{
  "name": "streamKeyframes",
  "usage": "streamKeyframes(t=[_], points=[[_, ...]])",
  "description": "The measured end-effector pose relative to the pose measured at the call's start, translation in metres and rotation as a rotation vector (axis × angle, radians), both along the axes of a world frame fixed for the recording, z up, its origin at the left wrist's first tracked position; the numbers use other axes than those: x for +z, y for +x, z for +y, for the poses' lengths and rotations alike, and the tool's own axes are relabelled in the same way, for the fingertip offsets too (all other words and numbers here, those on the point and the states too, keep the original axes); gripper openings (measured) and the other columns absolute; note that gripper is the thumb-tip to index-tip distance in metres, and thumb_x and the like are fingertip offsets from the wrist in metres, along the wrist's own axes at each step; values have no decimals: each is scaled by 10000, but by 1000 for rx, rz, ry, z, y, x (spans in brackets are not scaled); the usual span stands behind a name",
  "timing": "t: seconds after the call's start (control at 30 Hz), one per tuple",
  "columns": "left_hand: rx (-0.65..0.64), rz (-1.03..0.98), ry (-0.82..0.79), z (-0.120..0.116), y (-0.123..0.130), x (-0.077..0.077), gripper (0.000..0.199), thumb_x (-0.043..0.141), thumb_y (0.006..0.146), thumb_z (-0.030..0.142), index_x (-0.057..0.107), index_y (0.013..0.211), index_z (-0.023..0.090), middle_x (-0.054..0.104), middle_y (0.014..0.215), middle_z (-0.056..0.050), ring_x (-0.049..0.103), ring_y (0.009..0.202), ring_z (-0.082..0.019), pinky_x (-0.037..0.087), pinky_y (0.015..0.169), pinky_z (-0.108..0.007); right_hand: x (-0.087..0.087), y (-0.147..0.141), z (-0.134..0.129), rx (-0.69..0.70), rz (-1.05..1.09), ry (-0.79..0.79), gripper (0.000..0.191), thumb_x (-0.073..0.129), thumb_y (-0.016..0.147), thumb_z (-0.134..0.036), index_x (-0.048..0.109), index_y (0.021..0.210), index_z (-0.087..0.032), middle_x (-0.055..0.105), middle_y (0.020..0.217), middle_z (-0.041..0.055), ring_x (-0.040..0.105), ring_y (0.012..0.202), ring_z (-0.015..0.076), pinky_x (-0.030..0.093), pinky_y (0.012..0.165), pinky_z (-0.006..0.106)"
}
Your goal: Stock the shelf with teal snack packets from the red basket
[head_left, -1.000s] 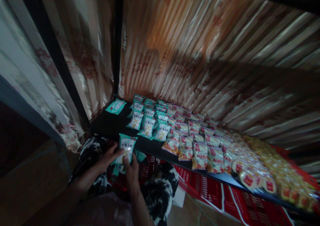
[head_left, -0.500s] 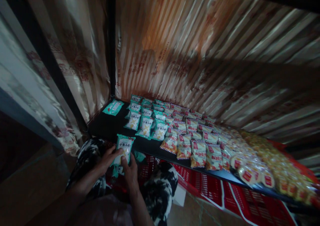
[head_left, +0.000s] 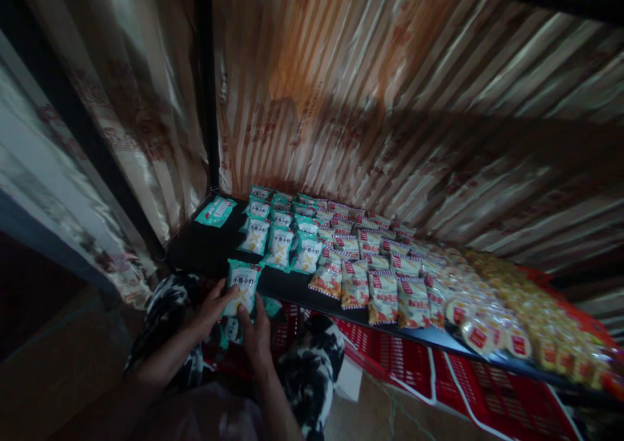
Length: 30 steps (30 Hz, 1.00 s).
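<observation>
Between my two hands is a teal-and-white snack bag [head_left: 245, 283], its printed front facing up. My left hand [head_left: 213, 309] grips its left side, the thumb lying over the front. From the lower right, my right hand [head_left: 257, 334] holds the same bag, thumb on the front and fingers partly hidden behind. Below it, more teal packets [head_left: 233, 329] show dimly in the shadow between my knees. Rows of matching teal bags [head_left: 279, 244] stand on the black shelf [head_left: 195, 246] just beyond. One teal bag [head_left: 216, 211] lies flat in the shelf's back left corner.
Striped-edge snack bags [head_left: 383, 294], round clear-wrapped snacks [head_left: 476, 334] and yellow-wrapped items [head_left: 548, 350] fill the shelf rightward. Red baskets [head_left: 502, 386] sit under its front edge. A dark post [head_left: 205, 83] and pleated curtain [head_left: 341, 70] bound the back and left.
The view has shifted slightly, so the shelf goods appear a little further left. Both hands keep hold of the same bag, nearly in place; more of a packet beneath it shows.
</observation>
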<state>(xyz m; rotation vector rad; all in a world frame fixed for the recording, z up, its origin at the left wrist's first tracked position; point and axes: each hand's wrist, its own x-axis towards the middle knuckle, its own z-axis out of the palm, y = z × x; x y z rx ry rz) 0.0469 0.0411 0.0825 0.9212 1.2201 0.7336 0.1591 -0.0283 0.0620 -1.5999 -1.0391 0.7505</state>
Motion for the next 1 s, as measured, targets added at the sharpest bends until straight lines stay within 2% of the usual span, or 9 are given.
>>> streamKeyframes(t=[0.1,0.23,0.43,0.63,0.83,1.0], points=[[11,-15,4,1,4,0,641,674,668,554,549,1170,175,641,1179,-106,628,1032,-256,504,844,-313,2,3,1,18,-11,-20,506,525,822,-397,523,1270,-162,637,1169,106,606,1050,221,477,876,326],[-11,-9,40,3,6,3,659,668,661,565,552,1164,155,636,1181,-117,623,1036,-261,502,842,-315,6,5,1,16,-16,43,492,532,827,-367,521,1277,-168,661,1119,97,619,1006,216,488,842,319],[-38,15,107,8,7,13,622,646,671,569,571,1136,162,661,1134,-93,623,1033,-260,500,853,-319,8,6,7,-42,-71,61,478,558,811,-384,555,1237,-166,616,1192,125,564,1104,245,435,934,384],[-32,28,177,17,13,16,643,618,673,586,555,1137,145,663,1120,-110,631,998,-274,510,821,-342,9,11,18,-42,-157,50,482,554,804,-424,582,1198,-147,644,1100,143,593,1027,259,456,886,387],[-35,33,229,23,20,25,597,613,663,549,567,1098,142,692,1037,-88,640,962,-275,509,821,-354,8,18,27,-64,-209,61,483,539,810,-417,576,1200,-135,633,1117,154,573,1060,269,429,921,420],[-58,27,264,31,21,25,553,589,697,490,559,1144,167,666,1121,-63,605,1050,-268,483,881,-340,12,22,36,-46,-231,82,468,542,811,-378,561,1222,-154,639,1100,131,577,1039,254,437,912,405]])
